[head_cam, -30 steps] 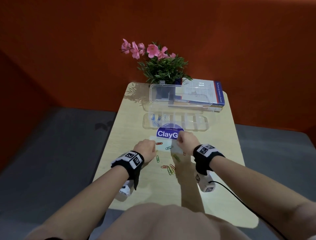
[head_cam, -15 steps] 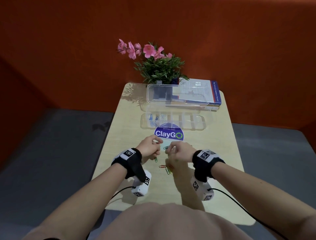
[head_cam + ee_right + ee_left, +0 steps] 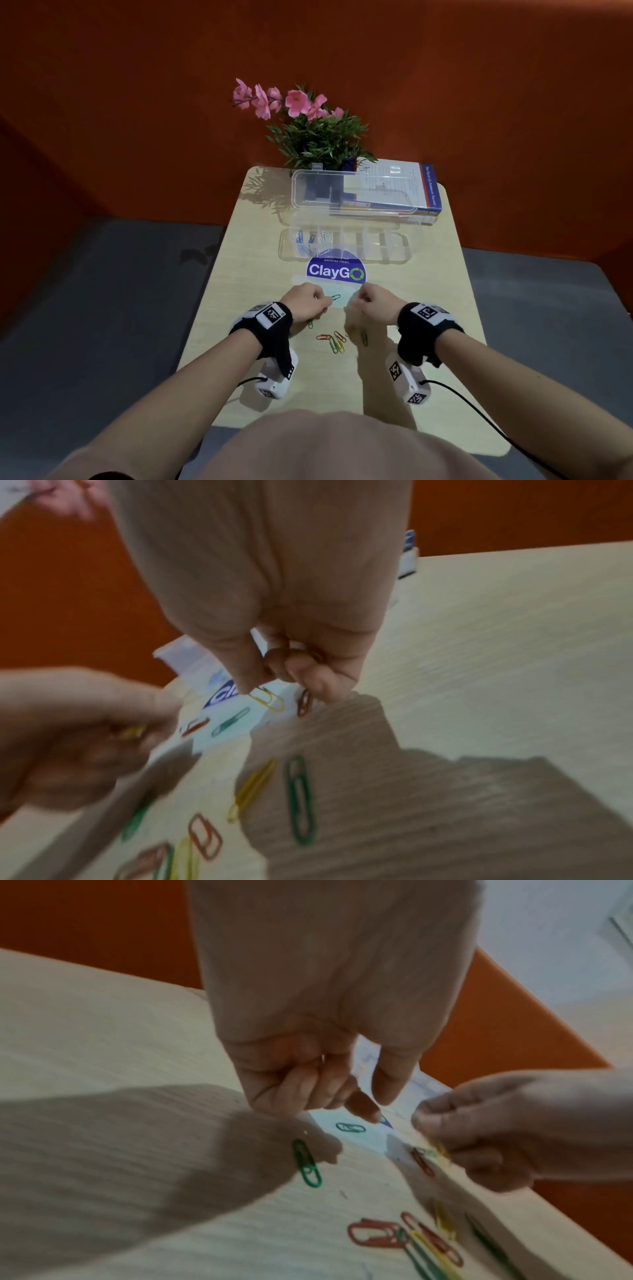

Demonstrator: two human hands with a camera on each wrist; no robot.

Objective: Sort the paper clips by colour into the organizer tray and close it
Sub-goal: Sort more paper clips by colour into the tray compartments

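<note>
I am seeing L hand (image 3: 308, 1069) curling, pinching yellow clip (image 3: 131, 733); R hand (image 3: 274, 615) gripping yellow clip (image 3: 267, 699) & red one. Other clips (image 3: 334, 341) lying on table (image 3: 239, 274); organizer tray (image 3: 346, 245) open behind.

We see the organizer tray (image 3: 346, 247) across the middle of the table (image 3: 445, 308), its lid (image 3: 352, 192) raised behind it (leaning toward the book (image 3: 404, 186) and plant (image 3: 315, 137)). A round sticker (image 3: 335, 270) lies before it, then loose paper clips (image 3: 334, 342) between both hands.
</note>
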